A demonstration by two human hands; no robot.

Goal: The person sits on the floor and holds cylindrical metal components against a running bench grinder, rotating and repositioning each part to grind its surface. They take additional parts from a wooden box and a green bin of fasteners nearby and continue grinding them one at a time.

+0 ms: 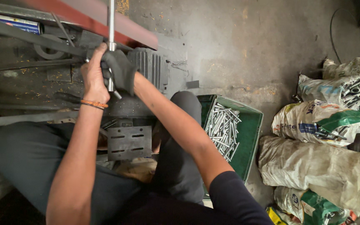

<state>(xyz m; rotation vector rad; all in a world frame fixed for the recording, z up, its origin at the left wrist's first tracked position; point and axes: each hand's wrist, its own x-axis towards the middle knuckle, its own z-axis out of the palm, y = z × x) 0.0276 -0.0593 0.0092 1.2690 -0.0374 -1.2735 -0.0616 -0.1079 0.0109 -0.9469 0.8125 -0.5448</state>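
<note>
A vertical steel lever rod (111, 21) rises from a dark machine (63, 54) in front of me. My right hand (119, 71), in a dark glove, is closed around the rod's lower part. My bare left hand (92, 73), with an orange band at the wrist, is pressed against the rod and the gloved hand from the left. A slotted metal plate (129, 142) lies between my knees below the hands.
A green crate (253, 129) holding several long silver bolts (223, 129) stands on the concrete floor at my right knee. Worn sacks (317, 166) stuffed with metal parts pile up at the right. A red beam (105, 18) crosses the top.
</note>
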